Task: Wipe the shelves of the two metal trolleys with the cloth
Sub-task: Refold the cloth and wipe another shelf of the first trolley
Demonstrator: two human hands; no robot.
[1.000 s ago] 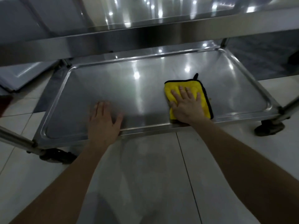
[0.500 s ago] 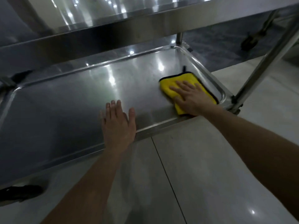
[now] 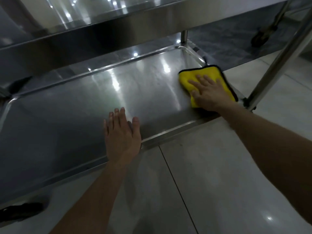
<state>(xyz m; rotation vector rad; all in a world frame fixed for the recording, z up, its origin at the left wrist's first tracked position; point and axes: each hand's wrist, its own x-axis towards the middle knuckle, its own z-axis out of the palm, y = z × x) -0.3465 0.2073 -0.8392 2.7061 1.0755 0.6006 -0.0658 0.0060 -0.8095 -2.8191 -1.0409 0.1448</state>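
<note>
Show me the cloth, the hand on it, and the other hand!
cloth [image 3: 207,71], head view, yellow part past the fingers.
right hand [image 3: 211,95], head view, back of the hand.
left hand [image 3: 122,134], head view, back of the hand.

Yellow cloth [image 3: 208,76] flat at bottom shelf's [image 3: 84,107] right end

You seem to stand in a commercial kitchen or service room: shiny stainless-steel wheeled trolley [image 3: 76,119], glossy pale floor tiles [image 3: 219,174].

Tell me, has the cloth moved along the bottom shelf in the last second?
Yes. The cloth, under the right hand, has slid rightward along the shelf, from right of its middle to its right rim by the front leg.
</note>
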